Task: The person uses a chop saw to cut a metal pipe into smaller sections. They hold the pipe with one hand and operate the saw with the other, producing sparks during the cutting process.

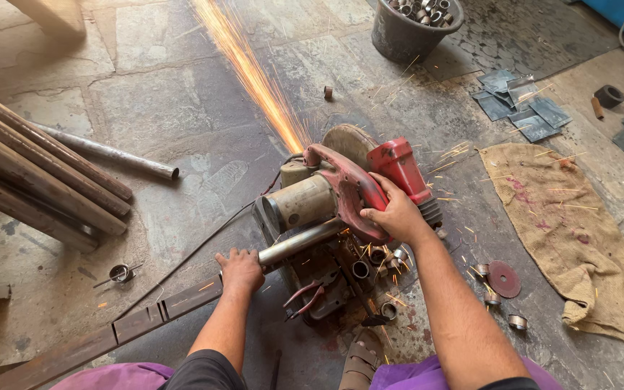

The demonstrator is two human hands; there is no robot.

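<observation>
My right hand [397,215] is closed around the red handle of the chop saw [341,195] at the centre of the frame, pressing it down. My left hand [240,269] lies just left of the saw, fingers curled over the steel pipe [299,242] and pinning it on the flat metal bar [120,328] that runs to the lower left. The pipe feeds under the blade guard; the contact point itself is hidden behind the motor housing. A stream of sparks [254,72] shoots toward the upper edge, so I judge a cut to be in progress, not finished. Work done: several short cut rings [377,254] lie on and around the saw base, more sit by the worn red disc [504,278] at lower right, and a dark bucket [407,29] at the top holds a heap of similar pieces. Work left: a bundle of long pipes [37,180] waits at the left edge, uncut. A burlap cloth [572,231] lies on the floor to the right, near grey metal sheets [521,105].
</observation>
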